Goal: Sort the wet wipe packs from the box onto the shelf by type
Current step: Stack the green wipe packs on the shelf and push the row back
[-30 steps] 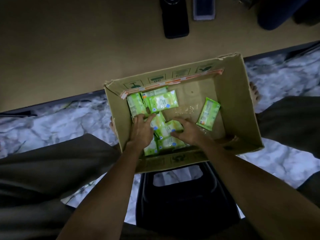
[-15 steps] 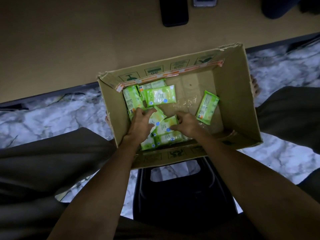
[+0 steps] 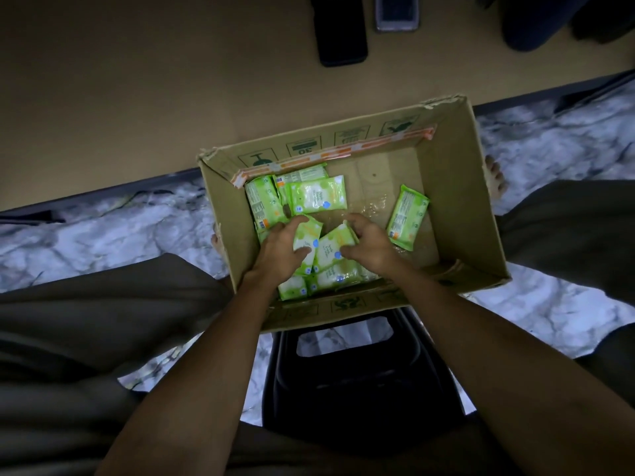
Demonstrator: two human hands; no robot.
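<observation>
Down inside the cardboard box (image 3: 460,187), my left hand (image 3: 280,252) curls its fingers round one green wipe pack (image 3: 307,242) while my right hand (image 3: 369,250) grips a second pack (image 3: 332,248). They should be light, squashy, slick film (best pinched across the short edges), lime-green with white panels.

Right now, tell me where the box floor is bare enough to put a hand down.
Bare floor lies between the face-up pack and the lone pack. It is crowded at the near-left, where both hands work the pile.
</observation>
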